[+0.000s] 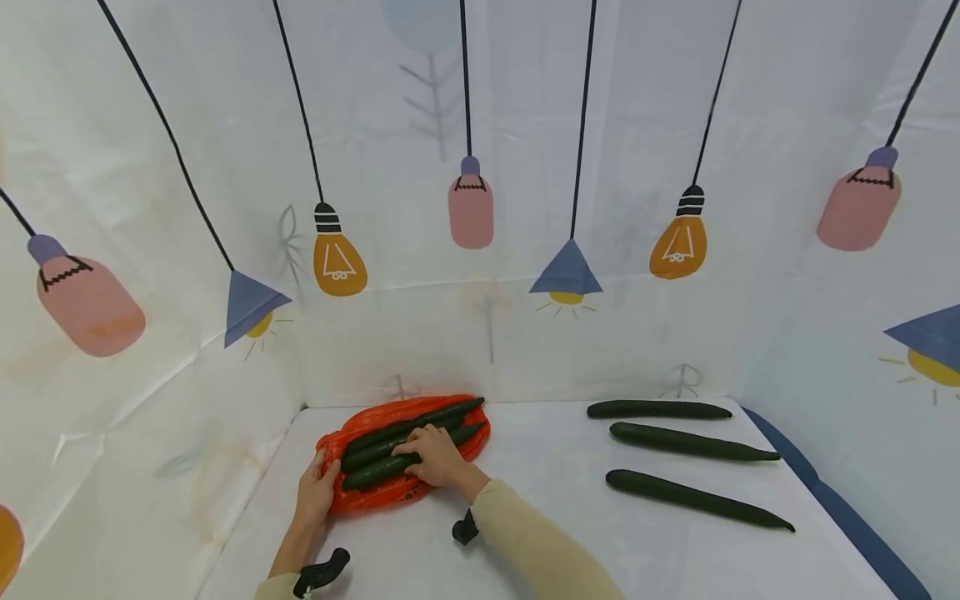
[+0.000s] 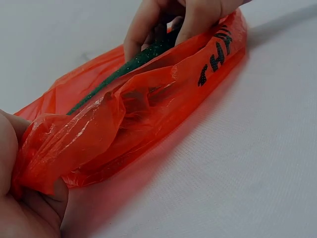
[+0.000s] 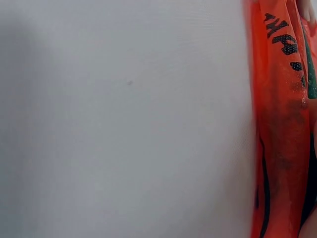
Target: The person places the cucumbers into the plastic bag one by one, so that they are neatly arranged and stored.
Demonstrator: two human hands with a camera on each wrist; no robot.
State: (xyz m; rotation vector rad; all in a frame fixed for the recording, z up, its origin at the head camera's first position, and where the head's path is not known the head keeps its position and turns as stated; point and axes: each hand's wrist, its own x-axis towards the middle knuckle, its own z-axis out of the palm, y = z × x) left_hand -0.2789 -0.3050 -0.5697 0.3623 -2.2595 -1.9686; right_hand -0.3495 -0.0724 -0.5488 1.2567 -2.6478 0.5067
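Lower middle of the head view, an orange plastic bag (image 1: 390, 492) lies flat on the white worktop (image 1: 540, 467); the left hand (image 1: 315, 493) pinches its bunched end, probably to stop it sliding, while the right hand (image 1: 435, 457) curls over one of three cucumbers (image 1: 408, 433) on the bag. Three more cucumbers (image 1: 686, 442) sit well apart at the right, six total.
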